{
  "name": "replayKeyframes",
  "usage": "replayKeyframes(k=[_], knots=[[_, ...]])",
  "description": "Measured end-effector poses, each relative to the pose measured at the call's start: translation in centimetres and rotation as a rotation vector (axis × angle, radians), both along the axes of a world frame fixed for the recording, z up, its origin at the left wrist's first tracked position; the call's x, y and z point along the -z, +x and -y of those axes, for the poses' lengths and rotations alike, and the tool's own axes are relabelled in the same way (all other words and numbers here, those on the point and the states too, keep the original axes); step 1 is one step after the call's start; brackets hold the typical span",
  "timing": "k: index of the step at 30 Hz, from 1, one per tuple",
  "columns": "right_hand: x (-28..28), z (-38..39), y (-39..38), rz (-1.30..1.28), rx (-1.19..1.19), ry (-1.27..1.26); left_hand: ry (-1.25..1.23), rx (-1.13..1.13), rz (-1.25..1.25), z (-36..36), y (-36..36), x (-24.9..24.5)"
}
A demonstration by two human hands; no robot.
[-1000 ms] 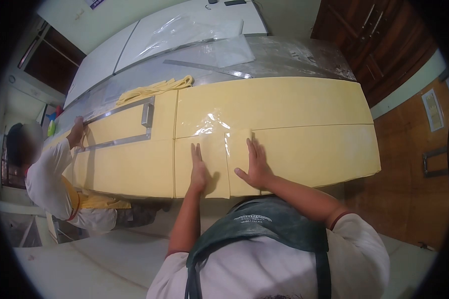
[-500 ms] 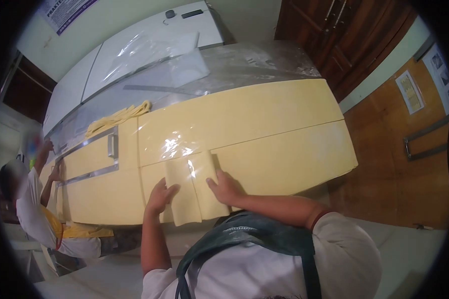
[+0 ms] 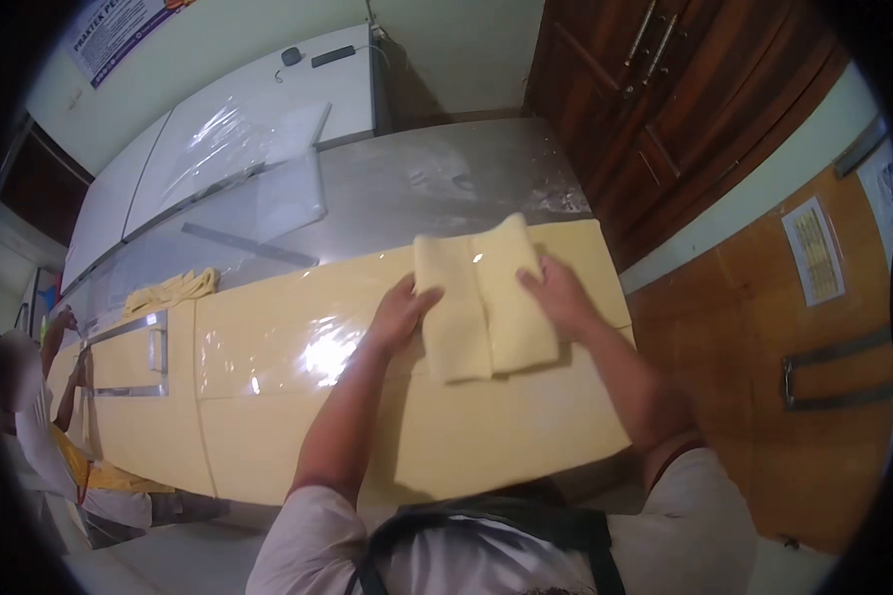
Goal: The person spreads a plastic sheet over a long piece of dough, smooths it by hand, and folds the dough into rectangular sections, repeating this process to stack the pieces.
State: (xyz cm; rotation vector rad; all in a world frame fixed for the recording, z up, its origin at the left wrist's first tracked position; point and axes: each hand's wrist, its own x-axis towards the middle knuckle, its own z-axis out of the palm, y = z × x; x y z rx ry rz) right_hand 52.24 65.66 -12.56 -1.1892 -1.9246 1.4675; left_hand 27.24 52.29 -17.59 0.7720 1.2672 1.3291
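A folded slab of pale yellow dough (image 3: pixel 454 322) is held up over the table, a seam running down its middle. My left hand (image 3: pixel 395 315) grips its left edge, with the thumb on top. On the opposite edge, my right hand (image 3: pixel 562 296) is closed the same way, thumb over the dough. Underneath, a long yellow dough sheet (image 3: pixel 288 441) covers the front of the table, its surface shiny in places.
At the far left, another person's hands (image 3: pixel 79 349) are at a metal frame with a handle (image 3: pixel 159 352) lying on the sheet. Dough strips (image 3: pixel 174 290) are heaped behind it. A metal ruler (image 3: pixel 248 243) and a white plastic board (image 3: pixel 293 198) lie on the steel tabletop (image 3: pixel 387 178).
Both my hands have carried the folded dough away from the table's front edge, up and to the right across the sheet. The view has shifted with my head.
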Motion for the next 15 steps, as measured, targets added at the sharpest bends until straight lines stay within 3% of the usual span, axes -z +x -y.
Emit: replayKeyframes(k=[3,4,6,10,12,13,15], knots=[[-3.4,-9.5,-0.3,0.024,0.049,0.013,-0.106,0.057,0.080,-11.0,0.5,-3.5],[-1.0,-14.7,-0.3,0.029,-0.003,0.098,-0.028,0.101,0.018,-15.4,-0.9,-1.0],[-1.5,-20.5,-1.2,-0.034,-0.023,0.020,0.012,0.096,0.085,-20.9,-1.2,-2.5],[1.9,-28.8,-2.8,0.065,0.003,-0.014,-0.044,0.040,-0.036,-27.9,-2.7,-1.8],[6.8,-31.1,-2.9,0.188,-0.017,0.064,-0.143,0.107,-0.319,-29.6,-3.6,0.8],[8.4,-31.8,-2.8,0.316,-0.037,0.154,-0.153,0.110,-0.324,-30.0,-3.8,1.6],[7.0,-30.6,-3.1,0.382,-0.056,0.171,-0.144,-0.033,-0.933,-30.6,-3.7,2.8]])
